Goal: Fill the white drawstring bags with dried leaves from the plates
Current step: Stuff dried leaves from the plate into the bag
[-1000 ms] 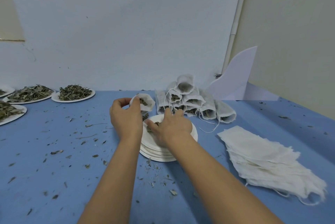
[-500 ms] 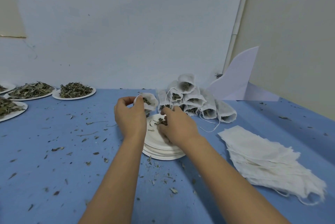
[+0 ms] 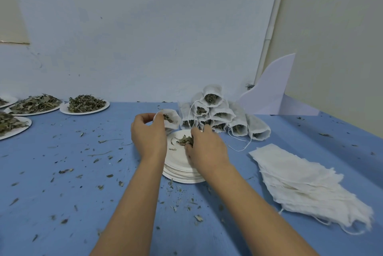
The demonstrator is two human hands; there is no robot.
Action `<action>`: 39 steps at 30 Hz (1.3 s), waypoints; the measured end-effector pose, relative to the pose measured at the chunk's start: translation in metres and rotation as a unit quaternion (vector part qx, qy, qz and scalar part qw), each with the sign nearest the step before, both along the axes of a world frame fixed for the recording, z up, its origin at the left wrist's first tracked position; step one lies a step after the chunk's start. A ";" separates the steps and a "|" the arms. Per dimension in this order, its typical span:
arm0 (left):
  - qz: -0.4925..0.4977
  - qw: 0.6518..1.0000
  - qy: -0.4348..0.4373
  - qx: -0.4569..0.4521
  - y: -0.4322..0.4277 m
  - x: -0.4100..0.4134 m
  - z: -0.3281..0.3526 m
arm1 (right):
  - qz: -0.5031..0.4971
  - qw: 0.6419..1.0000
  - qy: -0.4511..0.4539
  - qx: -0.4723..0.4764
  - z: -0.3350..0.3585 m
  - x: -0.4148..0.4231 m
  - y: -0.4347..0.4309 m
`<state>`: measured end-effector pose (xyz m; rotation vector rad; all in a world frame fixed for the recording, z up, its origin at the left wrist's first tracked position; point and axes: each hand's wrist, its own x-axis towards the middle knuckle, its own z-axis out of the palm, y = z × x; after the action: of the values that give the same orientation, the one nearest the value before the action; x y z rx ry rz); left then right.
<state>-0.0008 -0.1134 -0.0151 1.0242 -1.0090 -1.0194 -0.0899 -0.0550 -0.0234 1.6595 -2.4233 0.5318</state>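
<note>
My left hand holds a white drawstring bag by its rim, mouth open, with some dried leaves inside. It hovers just above the far edge of a stack of white paper plates at the table's centre. My right hand rests on the top plate with its fingers curled round a small clump of dried leaves. A few loose leaf bits lie on that plate.
A pyramid of several filled bags stands behind the plates. A pile of flat empty bags lies at the right. Plates heaped with dried leaves sit far left. Leaf crumbs litter the blue table. A white board leans at the back right.
My right hand has gathered leaves on the top plate into a clump in its fingers. My left hand keeps holding the open bag in about the same place.
</note>
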 end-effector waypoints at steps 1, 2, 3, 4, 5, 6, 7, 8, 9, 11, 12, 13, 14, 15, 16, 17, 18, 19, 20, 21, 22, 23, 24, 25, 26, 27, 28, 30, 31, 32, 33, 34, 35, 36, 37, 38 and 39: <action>-0.002 1.000 -0.001 0.000 0.000 0.000 0.000 | 0.013 1.000 0.010 -0.008 0.000 -0.001 0.000; -0.003 1.000 -0.002 -0.001 0.000 -0.001 0.000 | 0.024 0.999 0.022 -0.012 0.000 -0.002 0.000; -0.003 1.000 -0.004 -0.001 0.000 -0.001 0.000 | 0.033 0.999 0.030 -0.015 0.000 -0.002 0.000; -0.003 1.000 -0.006 -0.002 0.000 -0.001 0.000 | 0.042 0.998 0.031 -0.018 0.000 -0.003 0.000; -0.003 1.000 -0.007 -0.004 0.000 -0.001 -0.001 | 0.046 0.998 0.027 -0.021 -0.001 -0.004 0.000; -0.004 1.000 -0.008 -0.007 0.001 -0.002 -0.001 | 0.050 0.998 0.013 -0.029 -0.001 -0.006 -0.001; -0.005 1.000 -0.010 -0.011 0.002 -0.002 -0.001 | 0.053 0.997 -0.021 -0.049 -0.001 -0.009 -0.001; -0.008 1.000 -0.014 -0.014 0.002 -0.002 -0.002 | 0.055 0.993 -0.073 -0.080 0.001 -0.012 -0.001; -0.012 1.000 -0.019 -0.016 0.003 -0.003 -0.002 | 0.055 0.982 -0.138 -0.113 0.005 -0.015 -0.001; -0.023 0.999 -0.038 -0.023 0.004 -0.004 -0.002 | 0.057 0.934 -0.303 -0.181 0.015 -0.022 0.001; -0.029 0.998 -0.051 -0.030 0.005 -0.005 -0.001 | 0.065 0.898 -0.387 -0.199 0.020 -0.024 0.003; -0.035 0.996 -0.067 -0.040 0.006 -0.006 -0.001 | 0.075 0.867 -0.449 -0.205 0.023 -0.027 0.003; -0.039 0.994 -0.087 -0.052 0.007 -0.007 -0.001 | 0.083 0.847 -0.486 -0.199 0.025 -0.030 0.004; -0.041 0.991 -0.108 -0.065 0.008 -0.008 -0.001 | 0.091 0.842 -0.498 -0.186 0.025 -0.031 0.003; -0.042 0.988 -0.127 -0.076 0.010 -0.009 -0.002 | 0.095 0.846 -0.496 -0.171 0.025 -0.030 0.003; -0.047 0.985 -0.139 -0.089 0.012 -0.010 -0.002 | 0.094 0.853 -0.487 -0.160 0.024 -0.029 0.002; -0.055 0.982 -0.148 -0.102 0.013 -0.011 -0.003 | 0.087 0.857 -0.484 -0.157 0.022 -0.027 0.001; -0.063 0.979 -0.154 -0.115 0.014 -0.012 -0.003 | 0.079 0.859 -0.482 -0.157 0.021 -0.027 -0.001; -0.073 0.977 -0.158 -0.126 0.016 -0.013 -0.003 | 0.070 0.859 -0.481 -0.160 0.020 -0.027 -0.002; -0.085 0.974 -0.162 -0.136 0.017 -0.015 -0.003 | 0.060 0.862 -0.476 -0.164 0.018 -0.028 -0.003; -0.102 0.971 -0.163 -0.145 0.018 -0.016 -0.004 | 0.050 0.866 -0.467 -0.172 0.017 -0.029 -0.004; -0.126 0.967 -0.163 -0.150 0.018 -0.018 -0.005 | 0.039 0.871 -0.454 -0.183 0.016 -0.030 -0.004; -0.155 0.963 -0.161 -0.150 0.020 -0.020 -0.006 | 0.028 0.876 -0.441 -0.193 0.016 -0.032 -0.004; -0.184 0.959 -0.159 -0.145 0.021 -0.022 -0.007 | 0.017 0.878 -0.436 -0.199 0.015 -0.033 -0.003; -0.209 0.955 -0.157 -0.138 0.022 -0.023 -0.007 | 0.006 0.874 -0.442 -0.204 0.014 -0.035 -0.003; -0.232 0.952 -0.154 -0.129 0.022 -0.023 -0.006 | -0.003 0.865 -0.458 -0.206 0.014 -0.036 -0.002; -0.255 0.948 -0.150 -0.121 0.021 -0.023 -0.006 | -0.008 0.854 -0.479 -0.205 0.014 -0.036 -0.001; -0.305 0.935 -0.148 -0.104 0.020 -0.020 -0.004 | -0.004 0.831 -0.518 -0.204 0.014 -0.036 -0.001; -0.325 0.928 -0.152 -0.098 0.019 -0.020 -0.003 | -0.001 0.823 -0.530 -0.205 0.014 -0.036 -0.001; -0.334 0.924 -0.160 -0.097 0.019 -0.019 -0.003 | 0.001 0.819 -0.535 -0.205 0.013 -0.035 -0.001; -0.333 0.922 -0.169 -0.101 0.020 -0.018 -0.002 | 0.003 0.818 -0.537 -0.204 0.013 -0.035 -0.001; -0.325 0.923 -0.175 -0.108 0.020 -0.018 -0.003 | 0.005 0.817 -0.541 -0.200 0.012 -0.034 -0.001; -0.316 0.925 -0.179 -0.114 0.020 -0.018 -0.004 | 0.008 0.814 -0.547 -0.194 0.012 -0.033 0.000; -0.306 0.927 -0.182 -0.118 0.020 -0.018 -0.005 | 0.015 0.809 -0.558 -0.186 0.012 -0.032 0.000; -0.295 0.930 -0.185 -0.121 0.019 -0.018 -0.006 | 0.022 0.807 -0.564 -0.174 0.013 -0.031 0.000; -0.282 0.933 -0.189 -0.122 0.018 -0.018 -0.008 | 0.026 0.809 -0.565 -0.159 0.013 -0.030 -0.001; -0.270 0.935 -0.192 -0.123 0.018 -0.018 -0.009 | 0.026 0.811 -0.567 -0.140 0.015 -0.030 -0.002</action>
<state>-0.0188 -0.0956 -0.0238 0.7619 -1.7637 -1.1110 -0.1198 -0.0567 -0.0088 1.4407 -2.6542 2.3028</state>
